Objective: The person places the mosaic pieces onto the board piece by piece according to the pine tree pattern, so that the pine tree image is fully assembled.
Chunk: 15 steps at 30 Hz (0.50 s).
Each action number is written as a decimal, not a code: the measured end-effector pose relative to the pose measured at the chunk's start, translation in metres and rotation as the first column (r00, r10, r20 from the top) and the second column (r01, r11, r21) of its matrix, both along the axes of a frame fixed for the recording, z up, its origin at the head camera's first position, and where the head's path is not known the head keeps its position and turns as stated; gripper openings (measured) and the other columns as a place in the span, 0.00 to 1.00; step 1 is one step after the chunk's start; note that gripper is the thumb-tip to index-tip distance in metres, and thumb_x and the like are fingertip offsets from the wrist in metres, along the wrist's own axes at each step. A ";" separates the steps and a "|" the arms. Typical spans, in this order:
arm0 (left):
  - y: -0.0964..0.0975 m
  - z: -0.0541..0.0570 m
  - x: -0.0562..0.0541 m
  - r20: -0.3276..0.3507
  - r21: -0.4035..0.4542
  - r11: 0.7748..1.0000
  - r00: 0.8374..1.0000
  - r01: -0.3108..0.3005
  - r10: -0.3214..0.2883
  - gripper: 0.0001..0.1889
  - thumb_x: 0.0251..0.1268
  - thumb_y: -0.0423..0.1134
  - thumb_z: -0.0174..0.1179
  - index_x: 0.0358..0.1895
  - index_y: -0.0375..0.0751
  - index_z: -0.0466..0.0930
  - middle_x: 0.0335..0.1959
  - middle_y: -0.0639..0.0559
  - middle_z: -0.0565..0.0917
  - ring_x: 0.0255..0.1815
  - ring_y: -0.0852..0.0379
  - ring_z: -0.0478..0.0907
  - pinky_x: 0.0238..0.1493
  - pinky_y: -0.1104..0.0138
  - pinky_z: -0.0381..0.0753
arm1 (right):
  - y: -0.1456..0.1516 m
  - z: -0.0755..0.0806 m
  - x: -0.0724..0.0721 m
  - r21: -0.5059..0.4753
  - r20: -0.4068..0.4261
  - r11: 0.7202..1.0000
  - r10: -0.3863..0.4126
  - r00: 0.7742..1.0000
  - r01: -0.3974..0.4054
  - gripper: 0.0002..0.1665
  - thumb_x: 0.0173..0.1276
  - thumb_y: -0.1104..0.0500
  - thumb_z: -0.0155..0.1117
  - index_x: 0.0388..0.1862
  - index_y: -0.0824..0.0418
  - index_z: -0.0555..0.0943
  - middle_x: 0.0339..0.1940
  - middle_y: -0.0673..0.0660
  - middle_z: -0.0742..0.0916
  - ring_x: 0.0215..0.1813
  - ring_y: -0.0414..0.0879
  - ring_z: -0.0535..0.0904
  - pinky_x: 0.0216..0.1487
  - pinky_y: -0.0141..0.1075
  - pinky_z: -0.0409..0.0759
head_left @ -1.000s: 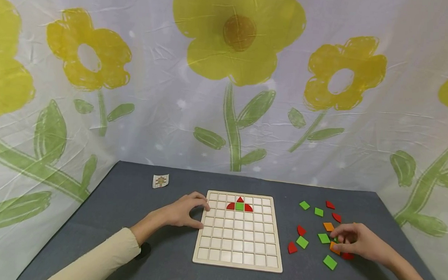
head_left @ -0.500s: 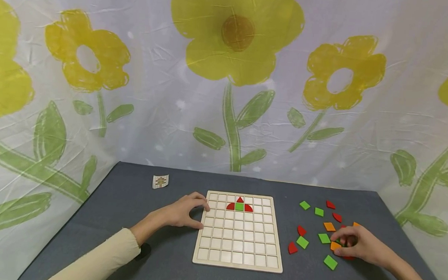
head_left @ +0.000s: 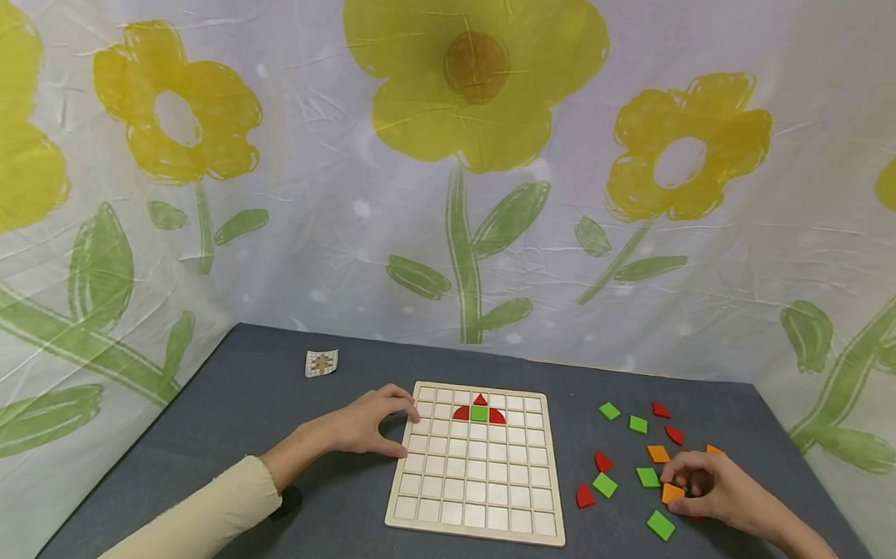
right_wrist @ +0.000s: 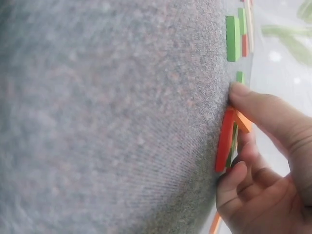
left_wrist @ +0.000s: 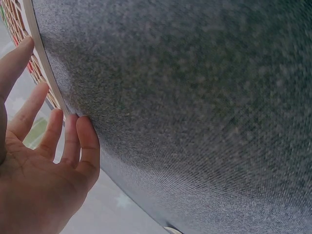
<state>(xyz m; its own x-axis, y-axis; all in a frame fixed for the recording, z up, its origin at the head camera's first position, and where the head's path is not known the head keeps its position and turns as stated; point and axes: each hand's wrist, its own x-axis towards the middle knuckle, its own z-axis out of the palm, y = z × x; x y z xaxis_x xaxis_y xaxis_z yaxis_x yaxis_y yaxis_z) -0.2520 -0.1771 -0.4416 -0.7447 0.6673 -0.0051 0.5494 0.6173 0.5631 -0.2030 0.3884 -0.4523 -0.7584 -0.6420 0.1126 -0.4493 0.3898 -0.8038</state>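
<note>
My left hand rests at the left edge of a wooden grid board, thumb and fingertips touching its rim. In the left wrist view the fingers of that hand are spread along the edge. On the board, a green square tile sits between two red quarter-round tiles, with a red triangle tile above it. Over at the right, my right hand pinches an orange square tile between thumb and index finger. The right wrist view has this orange tile tilted; a red tile lies beside it.
Several loose tiles lie around the right hand, among them a green square, another orange square and a red quarter-round. A small pattern card lies at the back left of the dark tabletop.
The orange square tile has turned and tilted slightly within the right hand's fingertips. My left hand and the board have stayed put.
</note>
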 end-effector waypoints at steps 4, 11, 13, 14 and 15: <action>0.000 -0.001 0.000 -0.002 0.005 1.000 1.000 0.001 -0.001 0.21 0.61 0.43 0.75 0.55 0.43 0.81 0.64 0.39 0.69 0.66 0.35 0.66 0.62 0.40 0.66 | 0.000 0.000 0.001 -0.008 0.011 1.000 0.003 1.000 -0.003 0.15 0.62 0.69 0.74 0.45 0.63 0.80 0.34 0.59 0.80 0.29 0.44 0.75 0.26 0.39 0.74; -0.001 -0.001 0.000 0.000 0.007 1.000 1.000 -0.001 0.001 0.21 0.62 0.43 0.75 0.55 0.42 0.80 0.64 0.39 0.69 0.66 0.35 0.66 0.62 0.39 0.65 | -0.001 -0.002 0.000 -0.030 -0.005 0.999 0.031 1.000 -0.031 0.15 0.63 0.70 0.74 0.45 0.63 0.79 0.34 0.59 0.81 0.29 0.45 0.75 0.25 0.39 0.75; 0.000 -0.001 0.001 0.001 0.004 1.000 1.000 -0.002 0.002 0.21 0.62 0.43 0.74 0.55 0.42 0.80 0.65 0.39 0.69 0.66 0.34 0.66 0.63 0.39 0.65 | -0.002 -0.001 0.001 -0.033 -0.016 0.999 0.034 0.999 -0.035 0.15 0.63 0.71 0.74 0.45 0.63 0.79 0.33 0.60 0.80 0.29 0.46 0.75 0.25 0.39 0.75; 0.000 0.000 0.001 0.002 0.003 1.000 1.000 -0.004 0.004 0.21 0.62 0.43 0.74 0.56 0.42 0.80 0.65 0.39 0.69 0.66 0.34 0.65 0.63 0.39 0.65 | -0.003 -0.001 0.001 -0.033 -0.020 0.999 0.034 0.999 -0.034 0.15 0.63 0.71 0.74 0.45 0.63 0.79 0.33 0.60 0.80 0.29 0.46 0.75 0.25 0.39 0.75; 0.000 0.000 0.001 0.002 0.003 1.000 1.000 -0.006 0.006 0.21 0.62 0.43 0.74 0.56 0.42 0.81 0.65 0.39 0.69 0.66 0.34 0.65 0.63 0.39 0.65 | -0.003 0.000 0.001 -0.030 -0.023 0.999 0.033 0.999 -0.033 0.15 0.63 0.71 0.73 0.45 0.63 0.79 0.33 0.59 0.81 0.29 0.46 0.76 0.25 0.39 0.75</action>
<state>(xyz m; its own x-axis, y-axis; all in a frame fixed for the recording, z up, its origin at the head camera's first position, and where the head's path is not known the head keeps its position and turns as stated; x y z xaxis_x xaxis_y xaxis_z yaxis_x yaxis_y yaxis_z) -0.2510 -0.1770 -0.4415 -0.7484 0.6632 -0.0047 0.5447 0.6186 0.5662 -0.2021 0.3853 -0.4526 -0.7338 -0.6627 0.1497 -0.4800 0.3498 -0.8045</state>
